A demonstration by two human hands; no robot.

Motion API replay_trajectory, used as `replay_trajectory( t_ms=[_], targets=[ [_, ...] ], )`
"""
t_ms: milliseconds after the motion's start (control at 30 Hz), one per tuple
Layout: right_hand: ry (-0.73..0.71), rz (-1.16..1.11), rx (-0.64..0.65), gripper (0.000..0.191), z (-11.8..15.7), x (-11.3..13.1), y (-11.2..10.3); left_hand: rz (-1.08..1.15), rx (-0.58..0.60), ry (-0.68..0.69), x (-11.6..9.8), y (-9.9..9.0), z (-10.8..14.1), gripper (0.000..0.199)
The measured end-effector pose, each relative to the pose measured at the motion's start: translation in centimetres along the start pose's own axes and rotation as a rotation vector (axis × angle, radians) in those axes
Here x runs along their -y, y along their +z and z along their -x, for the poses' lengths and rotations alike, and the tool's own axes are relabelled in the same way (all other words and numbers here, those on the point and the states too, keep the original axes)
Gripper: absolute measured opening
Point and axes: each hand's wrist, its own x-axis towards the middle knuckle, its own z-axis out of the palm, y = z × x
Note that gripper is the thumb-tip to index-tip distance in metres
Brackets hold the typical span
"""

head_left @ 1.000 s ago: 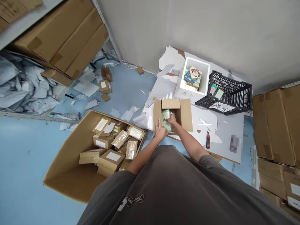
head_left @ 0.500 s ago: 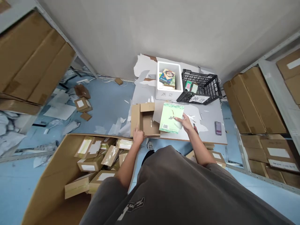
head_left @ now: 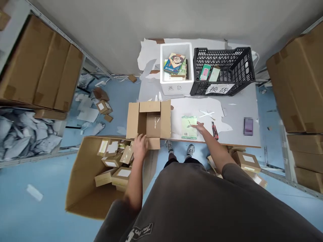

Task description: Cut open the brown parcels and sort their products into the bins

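Note:
An open cardboard box (head_left: 153, 126), its flaps spread outward, stands at the table's front edge. My left hand (head_left: 140, 147) grips its front left corner, fingers over the edge. Right of the box, a thin light-green book (head_left: 189, 129) with a barcode lies at the front of the table. My right hand (head_left: 200, 127) has hold of the book's right edge, with a finger across its cover. A red and black utility knife (head_left: 214, 130) rests just right of that hand.
Behind are a white foam box (head_left: 177, 88) with books and a black plastic crate (head_left: 228, 74) with small packages. A purple blurred item (head_left: 248, 126) lies at right. A large carton (head_left: 83, 174) of taped parcels stands at left; shelves of cartons flank the table (head_left: 237, 134).
My right hand has lowered the green book from above the table onto it. The cardboard box's right flap now stands spread outward. The camera view has shifted.

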Motion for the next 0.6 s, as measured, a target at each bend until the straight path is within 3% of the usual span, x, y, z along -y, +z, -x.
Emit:
replay_trajectory(
  t_ms=[67,167,267,333,400,467,600],
  targets=[
    [0.043,0.047,0.050,0.070,-1.4,-1.4,0.8,0.039,-0.041,-0.004,-4.7,0.4,1.8,0.048],
    [0.070,0.240,0.026,0.073,-2.3,-2.6,1.6,0.128,0.062,0.140,-13.2,3.2,2.5,0.044],
    [0.027,0.493,-0.075,0.084,-1.9,-3.2,1.4,0.207,0.209,0.291,-20.8,8.0,0.0,0.049],
    [0.000,0.558,-0.095,0.093,-1.0,-3.6,0.5,0.208,0.294,0.255,-24.3,11.0,-2.9,0.061],
    [-0.021,0.571,-0.093,0.099,0.1,-4.3,-0.9,0.193,0.347,0.161,-26.4,13.5,-5.8,0.072],
    [-0.073,0.573,-0.108,0.097,1.5,-5.2,-2.7,0.197,0.352,0.080,-27.2,15.3,-8.2,0.078],
    [-0.230,0.581,-0.168,0.083,4.7,-7.0,-5.4,0.234,0.387,0.000,-26.2,17.6,-11.1,0.096]
  ],
)
